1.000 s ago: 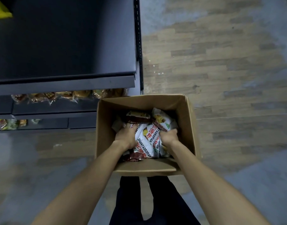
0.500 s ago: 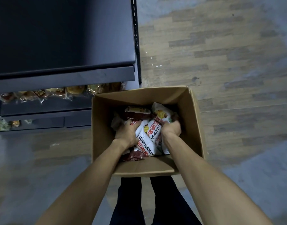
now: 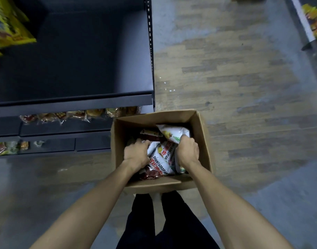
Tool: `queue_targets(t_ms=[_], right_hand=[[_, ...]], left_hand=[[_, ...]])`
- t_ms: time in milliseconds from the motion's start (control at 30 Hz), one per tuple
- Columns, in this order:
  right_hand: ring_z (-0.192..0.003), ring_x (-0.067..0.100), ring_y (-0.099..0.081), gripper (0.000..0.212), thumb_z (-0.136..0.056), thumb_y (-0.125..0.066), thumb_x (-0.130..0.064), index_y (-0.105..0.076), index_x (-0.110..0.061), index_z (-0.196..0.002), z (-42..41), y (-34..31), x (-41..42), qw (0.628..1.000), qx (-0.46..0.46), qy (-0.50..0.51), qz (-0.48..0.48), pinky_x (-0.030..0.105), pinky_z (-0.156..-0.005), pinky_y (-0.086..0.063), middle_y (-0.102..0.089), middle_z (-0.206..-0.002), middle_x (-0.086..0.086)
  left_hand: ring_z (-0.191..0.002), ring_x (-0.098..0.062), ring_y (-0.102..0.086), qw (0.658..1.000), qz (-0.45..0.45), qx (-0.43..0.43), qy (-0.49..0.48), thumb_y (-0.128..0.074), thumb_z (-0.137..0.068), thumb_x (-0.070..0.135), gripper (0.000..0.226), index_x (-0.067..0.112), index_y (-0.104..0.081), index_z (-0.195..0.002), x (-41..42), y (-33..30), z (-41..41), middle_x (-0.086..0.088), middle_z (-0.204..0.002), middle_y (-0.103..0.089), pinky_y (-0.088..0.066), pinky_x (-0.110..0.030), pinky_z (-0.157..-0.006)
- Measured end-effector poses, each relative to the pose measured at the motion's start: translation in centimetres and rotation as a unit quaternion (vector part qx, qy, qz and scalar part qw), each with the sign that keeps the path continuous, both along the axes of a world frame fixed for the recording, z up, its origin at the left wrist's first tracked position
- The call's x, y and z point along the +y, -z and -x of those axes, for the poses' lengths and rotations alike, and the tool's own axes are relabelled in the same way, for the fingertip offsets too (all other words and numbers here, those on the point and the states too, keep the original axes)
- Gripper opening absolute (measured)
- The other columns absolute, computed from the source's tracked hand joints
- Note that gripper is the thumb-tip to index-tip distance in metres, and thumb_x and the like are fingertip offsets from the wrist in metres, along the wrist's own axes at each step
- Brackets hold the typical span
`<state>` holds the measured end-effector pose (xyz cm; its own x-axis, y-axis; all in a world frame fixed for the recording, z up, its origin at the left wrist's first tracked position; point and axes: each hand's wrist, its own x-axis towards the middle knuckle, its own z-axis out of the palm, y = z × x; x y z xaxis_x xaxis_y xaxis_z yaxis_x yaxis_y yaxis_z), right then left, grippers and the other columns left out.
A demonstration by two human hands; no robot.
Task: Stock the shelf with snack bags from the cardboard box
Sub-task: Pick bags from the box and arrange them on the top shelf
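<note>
Compared with 1 second ago, both hands sit higher in the cardboard box (image 3: 202, 141) and closer around the white snack bags (image 3: 160, 157). The left hand (image 3: 136, 154) has its fingers curled over the left edge of the bundle. The right hand (image 3: 187, 151) has shifted toward the far side, and its fingers now curl round the edge of the upper white bag (image 3: 174, 132). The bags remain inside the box, which stands on the floor directly in front of the person's legs. Judgement: the grasp is being consolidated and the lift has not yet begun.

The view has also tilted up, so more of the dark shelf (image 3: 73, 60) is visible. Its top level is largely bare, with yellow bags (image 3: 8, 27) at the far left. A lower level carries a row of clear-wrapped snacks (image 3: 78, 115); the level beneath holds a few more packets (image 3: 10, 147).

Obstructions: the box walls enclose both hands, so the bundle must rise clear of the rim first. A dark red packet (image 3: 150, 174) lies under the white bags and may be dragged along. The shelf's front lip projects just beside the box.
</note>
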<state>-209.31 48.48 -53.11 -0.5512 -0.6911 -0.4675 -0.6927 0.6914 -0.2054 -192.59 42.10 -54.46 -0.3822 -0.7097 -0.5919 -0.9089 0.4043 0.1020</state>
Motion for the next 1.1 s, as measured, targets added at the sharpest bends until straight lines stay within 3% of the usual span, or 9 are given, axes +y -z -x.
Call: queue_targets(t_ms=[167,333,533,733,833,933,1000,1100], right_hand=[[-0.103,0.033,-0.065,0.024,-0.093,-0.044,-0.003,-0.062,-0.007,-0.109,1.2,-4.6,-1.2,0.987,0.076,-0.141,-0.015,0.037,-0.079,-0.049,-0.065,-0.113,0.014],[-0.104,0.032,-0.064,0.020,-0.096,-0.048,-0.015,-0.063,-0.010,-0.108,1.6,-6.7,-3.0,0.961,0.117,-0.251,-0.030,0.036,-0.077,-0.049,-0.064,-0.113,0.012],[-0.103,0.027,-0.066,0.022,-0.096,-0.047,-0.009,-0.066,-0.015,-0.105,0.1,-4.3,-3.9,0.903,0.163,-0.391,-0.071,0.032,-0.074,-0.047,-0.068,-0.109,0.005],[-0.099,0.025,-0.067,0.026,-0.097,-0.045,-0.006,-0.069,-0.015,-0.104,-0.1,-0.8,-4.8,0.873,0.172,-0.447,-0.089,0.033,-0.074,-0.051,-0.069,-0.107,0.003],[-0.108,0.027,-0.061,0.028,-0.099,-0.043,-0.009,-0.062,-0.011,-0.119,0.3,1.7,-4.9,0.894,0.144,-0.414,-0.092,0.034,-0.086,-0.048,-0.064,-0.118,0.009],[-0.113,0.032,-0.057,0.047,-0.096,-0.047,-0.012,-0.037,-0.014,-0.141,1.1,4.4,-4.1,0.951,0.074,-0.294,-0.058,0.040,-0.085,-0.048,-0.057,-0.129,0.014],[-0.105,0.037,-0.061,0.049,-0.094,-0.050,-0.012,-0.033,-0.012,-0.139,1.0,5.6,-3.2,0.991,-0.025,-0.133,0.020,0.042,-0.080,-0.049,-0.062,-0.119,0.016],[-0.108,0.042,-0.057,0.039,-0.096,-0.050,-0.014,-0.038,-0.008,-0.132,-0.1,6.7,-2.6,0.982,-0.108,0.121,0.100,0.045,-0.087,-0.045,-0.057,-0.120,0.022]], left_hand=[[-0.110,-0.030,-0.059,1.000,0.016,0.017,0.004,-0.065,-0.083,0.041,0.057,0.029,-0.046,-0.135,-1.0,-3.8,-0.8,-0.005,-0.125,-0.052,-0.049,-0.038,-0.082],[-0.108,-0.030,-0.058,0.998,0.060,0.032,0.005,-0.062,-0.085,0.034,0.055,0.027,-0.043,-0.136,-0.8,-5.0,-0.6,-0.005,-0.126,-0.050,-0.047,-0.035,-0.074],[-0.107,-0.030,-0.056,0.995,0.094,0.015,-0.005,-0.058,-0.088,0.031,0.054,0.025,-0.040,-0.139,0.5,-3.7,-0.8,-0.007,-0.131,-0.046,-0.044,-0.035,-0.068],[-0.103,-0.031,-0.056,0.995,0.092,-0.020,-0.017,-0.059,-0.086,0.023,0.050,0.023,-0.045,-0.134,1.4,-1.4,-1.0,-0.009,-0.131,-0.045,-0.037,-0.033,-0.061],[-0.106,-0.031,-0.055,0.996,0.086,-0.023,-0.021,-0.060,-0.086,0.023,0.050,0.023,-0.045,-0.134,1.8,-0.1,-0.8,-0.010,-0.133,-0.044,-0.046,-0.034,-0.064],[-0.114,-0.035,-0.050,0.997,0.077,-0.026,-0.021,-0.059,-0.087,0.020,0.052,0.022,-0.042,-0.135,2.1,1.4,-1.0,-0.012,-0.134,-0.042,-0.052,-0.037,-0.066],[-0.119,-0.037,-0.045,0.997,0.063,-0.033,-0.018,-0.061,-0.086,0.022,0.056,0.022,-0.037,-0.137,2.2,2.3,-1.1,-0.014,-0.135,-0.039,-0.051,-0.037,-0.067],[-0.122,-0.038,-0.042,0.999,0.035,-0.032,-0.023,-0.063,-0.085,0.026,0.062,0.023,-0.031,-0.137,2.2,3.5,-0.9,-0.014,-0.136,-0.035,-0.053,-0.040,-0.070]])
